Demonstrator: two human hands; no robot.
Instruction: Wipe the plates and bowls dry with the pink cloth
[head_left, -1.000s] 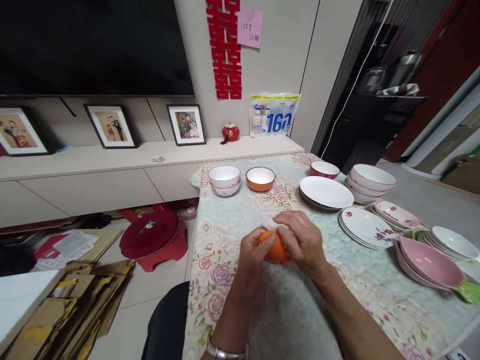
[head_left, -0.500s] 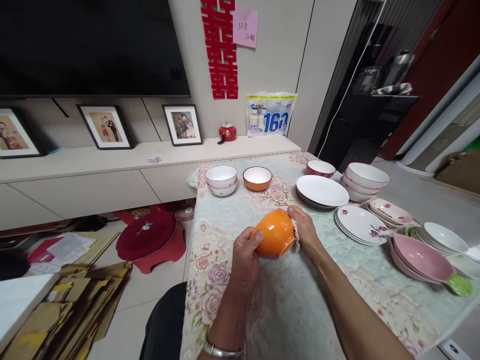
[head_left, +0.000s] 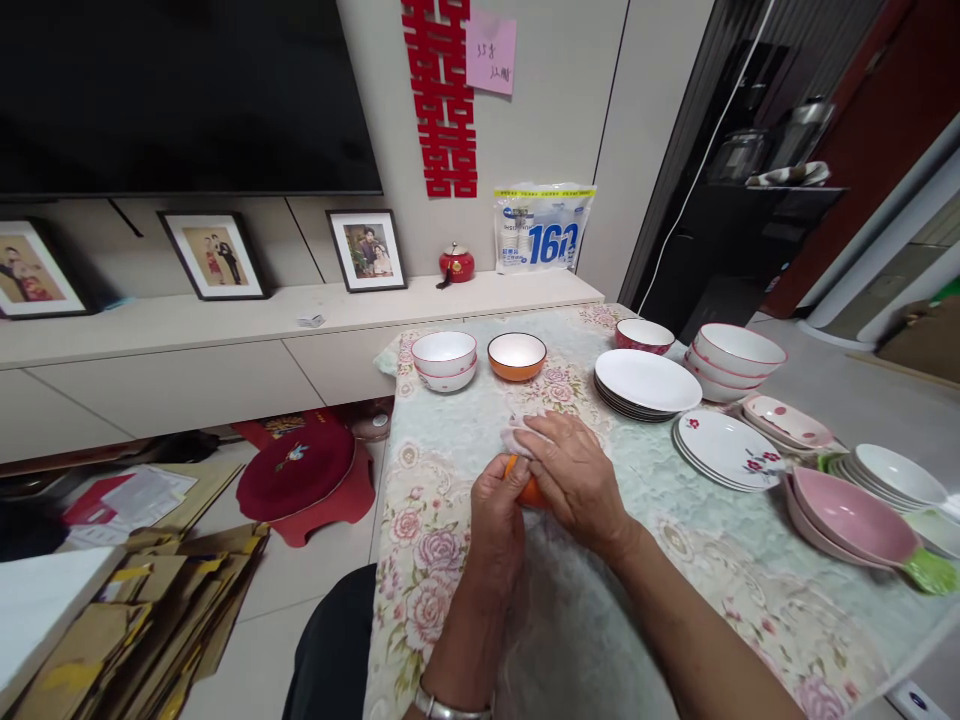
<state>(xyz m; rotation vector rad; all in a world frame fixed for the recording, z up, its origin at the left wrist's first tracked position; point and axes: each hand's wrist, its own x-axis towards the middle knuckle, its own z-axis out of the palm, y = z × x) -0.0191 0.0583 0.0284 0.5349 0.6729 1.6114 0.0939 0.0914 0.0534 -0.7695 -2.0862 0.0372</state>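
Observation:
Over the flowered tablecloth (head_left: 439, 550) my left hand (head_left: 499, 505) grips an orange bowl (head_left: 534, 492), of which only a small part shows between my hands. My right hand (head_left: 574, 475) lies over the bowl with a pale cloth (head_left: 523, 436) pressed under its fingers. Beyond them stand an orange bowl with a white inside (head_left: 517, 352) and two stacked white bowls with red rims (head_left: 444, 355).
On the right are stacked white plates (head_left: 648, 380), flowered plates (head_left: 727, 450), large red-rimmed bowls (head_left: 739, 350), pink dishes (head_left: 855, 515) and small white bowls (head_left: 900, 472). A red stool (head_left: 296, 470) stands left of the table.
My right hand has moved from the bowl's right side to over it, bringing the cloth leftward. The bowl has turned and is now mostly covered by my hands.

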